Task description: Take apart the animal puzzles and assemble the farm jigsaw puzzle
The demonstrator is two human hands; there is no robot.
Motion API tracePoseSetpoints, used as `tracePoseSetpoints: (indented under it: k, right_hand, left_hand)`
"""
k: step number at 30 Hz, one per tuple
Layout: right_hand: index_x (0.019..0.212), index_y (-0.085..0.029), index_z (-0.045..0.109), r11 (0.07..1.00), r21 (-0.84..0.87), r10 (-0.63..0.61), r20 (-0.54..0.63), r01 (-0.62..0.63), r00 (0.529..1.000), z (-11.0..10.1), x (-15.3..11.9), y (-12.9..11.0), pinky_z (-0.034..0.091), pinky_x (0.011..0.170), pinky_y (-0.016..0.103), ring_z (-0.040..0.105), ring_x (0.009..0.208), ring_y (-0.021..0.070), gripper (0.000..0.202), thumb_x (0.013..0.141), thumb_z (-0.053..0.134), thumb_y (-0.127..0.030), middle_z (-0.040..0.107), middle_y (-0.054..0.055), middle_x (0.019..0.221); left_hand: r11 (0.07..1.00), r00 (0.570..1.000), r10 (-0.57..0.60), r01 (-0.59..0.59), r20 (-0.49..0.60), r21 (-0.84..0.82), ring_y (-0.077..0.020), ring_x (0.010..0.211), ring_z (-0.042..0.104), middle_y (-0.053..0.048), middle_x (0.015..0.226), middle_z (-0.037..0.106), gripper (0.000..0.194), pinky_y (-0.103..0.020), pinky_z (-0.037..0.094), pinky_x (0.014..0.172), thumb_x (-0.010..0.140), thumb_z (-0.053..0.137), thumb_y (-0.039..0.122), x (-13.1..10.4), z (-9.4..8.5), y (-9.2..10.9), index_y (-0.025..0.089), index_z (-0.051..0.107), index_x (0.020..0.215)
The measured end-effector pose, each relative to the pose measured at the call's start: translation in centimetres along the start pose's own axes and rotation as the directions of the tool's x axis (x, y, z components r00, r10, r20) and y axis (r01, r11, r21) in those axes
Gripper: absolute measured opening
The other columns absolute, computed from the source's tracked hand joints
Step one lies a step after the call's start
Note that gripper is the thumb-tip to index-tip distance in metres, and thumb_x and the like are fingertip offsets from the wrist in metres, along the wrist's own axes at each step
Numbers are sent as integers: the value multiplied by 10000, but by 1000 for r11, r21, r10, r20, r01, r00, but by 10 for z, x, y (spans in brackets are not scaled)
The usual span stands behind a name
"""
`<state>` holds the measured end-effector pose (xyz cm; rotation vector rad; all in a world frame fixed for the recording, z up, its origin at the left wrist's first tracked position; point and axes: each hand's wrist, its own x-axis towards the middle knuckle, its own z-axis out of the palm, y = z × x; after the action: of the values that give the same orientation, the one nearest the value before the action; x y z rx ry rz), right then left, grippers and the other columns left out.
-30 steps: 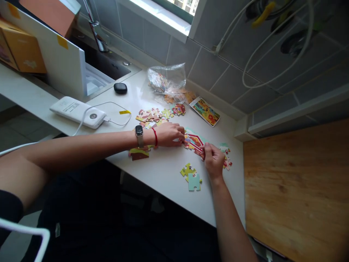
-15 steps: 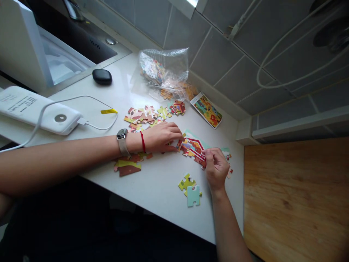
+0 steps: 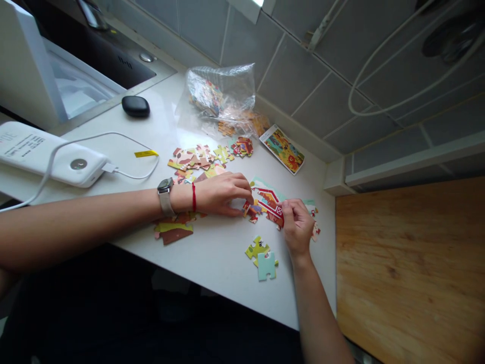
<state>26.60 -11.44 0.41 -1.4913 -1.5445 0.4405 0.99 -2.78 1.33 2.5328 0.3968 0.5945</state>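
Observation:
My left hand (image 3: 223,194), with a watch and a red string bracelet on its wrist, has thumb and fingers closed on a small colourful jigsaw puzzle piece (image 3: 253,211). Its fingers partly cover that piece. To the right, my right hand (image 3: 297,225) pinches the lower right edge of a joined puzzle section (image 3: 268,198) with a red and white barn on it. A narrow gap shows between the lower parts of the piece and the section. Nearer the front lie a green puzzle piece (image 3: 255,246) and a pale teal puzzle piece (image 3: 267,267), overlapping.
Loose puzzle pieces (image 3: 193,156) lie in a pile behind my left hand, others (image 3: 174,232) under my forearm. A clear plastic bag (image 3: 222,96), a picture card (image 3: 283,149), a black mouse-like object (image 3: 135,106) and a white power bank (image 3: 56,154) with a cable surround them. A wooden board (image 3: 409,263) stands right.
The piece at my left fingertips has come slightly away from the barn section, leaving a gap below. My hands keep their grips. The whole view has shifted a little.

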Motion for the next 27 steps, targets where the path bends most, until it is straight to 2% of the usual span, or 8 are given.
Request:
tracePoseSetpoints:
  k: [4, 9, 12, 16, 18, 20, 23, 27]
  right_hand:
    - [824, -228, 778, 1000, 18, -3, 6, 2, 1000, -1, 0, 1, 507, 810, 349, 641, 832, 205, 299, 1004, 586, -371, 679, 28, 833]
    - [816, -225, 769, 1000, -3, -19, -12, 19, 1000, -4, 0, 2, 508, 809, 349, 639, 820, 208, 318, 1007, 571, -385, 684, 29, 822]
    - [811, -225, 761, 1000, -6, -16, -12, 16, 1000, -4, 0, 2, 512, 806, 352, 641, 817, 210, 318, 1003, 570, -392, 684, 31, 822]
    - [818, -228, 765, 1000, -7, -21, 4, 21, 1000, -5, -1, 1, 518, 807, 360, 645, 814, 211, 316, 1003, 567, -391, 686, 30, 823]
    - [830, -230, 772, 999, -17, -27, 18, 28, 999, -7, -1, 1, 522, 817, 371, 649, 824, 215, 314, 1006, 562, -383, 688, 34, 831]
    - [887, -238, 791, 998, -40, -50, 54, 52, 997, -10, 0, 2, 525, 858, 393, 658, 886, 229, 265, 995, 588, -370, 704, 47, 889]
    - [1040, -269, 806, 987, -111, -95, 149, 112, 984, -16, 2, 6, 511, 969, 443, 649, 1051, 264, 184, 947, 679, -365, 724, 72, 1074]
    - [1187, -320, 777, 973, -188, -83, 266, 137, 960, -20, 1, 13, 492, 1049, 493, 607, 1188, 294, 293, 902, 749, -381, 688, 77, 1245]
  left_hand:
    - [999, 999, 31, -32, 25, 17, -244, 1044, 648, -82, 1102, 746, 219, -379, 505, 938, 896, 747, 270, 2, 3, 12, 222, 732, 1109]
    - [986, 996, 13, -27, 89, 164, -266, 1048, 641, -88, 1148, 743, 277, -373, 512, 881, 867, 778, 254, 14, 4, 26, 209, 716, 1134]
    - [980, 994, 2, -24, 111, 198, -272, 1019, 650, -83, 1078, 749, 256, -364, 515, 843, 850, 793, 275, 21, 8, 29, 209, 733, 1090]
    - [982, 995, 13, -31, 95, 186, -273, 1062, 649, -89, 1103, 738, 343, -364, 520, 874, 859, 785, 271, 24, 17, 28, 211, 717, 1190]
    - [982, 997, 14, -28, 76, 189, -266, 1051, 651, -90, 1118, 727, 282, -368, 522, 886, 882, 768, 272, 21, 21, 27, 225, 739, 1159]
    - [982, 998, 14, -26, 63, 186, -259, 1040, 653, -93, 1155, 712, 207, -375, 524, 902, 914, 745, 284, 18, 23, 26, 250, 770, 1116]
    - [986, 998, 39, -48, 58, 162, -260, 1088, 646, -94, 1203, 693, 212, -399, 516, 977, 947, 722, 301, 15, 23, 25, 297, 785, 1149]
    - [986, 995, 84, -92, 60, 137, -271, 1170, 628, -97, 1230, 693, 265, -414, 498, 1043, 971, 695, 278, 13, 20, 24, 312, 768, 1224]
